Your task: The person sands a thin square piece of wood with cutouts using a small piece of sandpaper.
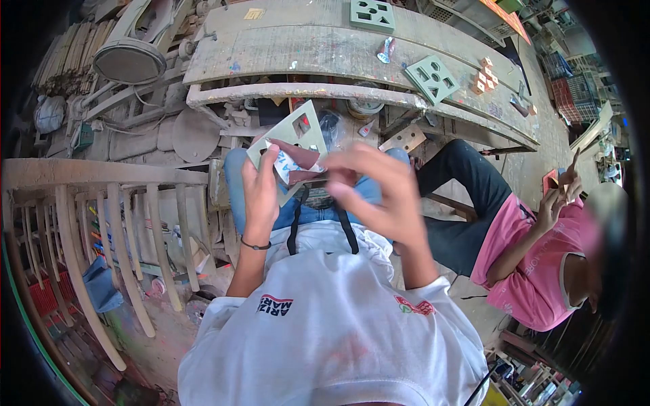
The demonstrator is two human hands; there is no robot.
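My left hand [260, 183] grips a pale green board with cut-out shapes [306, 110], held tilted over my lap. Its thumb presses a folded piece of sandpaper [298, 160] against the board; the paper is reddish brown with a white, blue-lettered back. The fingers behind the board are hidden. My right hand [376, 193] is smeared by motion just right of the sandpaper. Its thumb and forefinger are apart, with the fingertips close to the paper's right edge.
A long wooden bench [271, 57] stands ahead, bearing another green board [433, 79], a further one [372, 15] and several small wooden blocks [486, 76]. A slatted wooden rail [101, 172] is at left. A person in pink [525, 264] sits close at right, hands raised.
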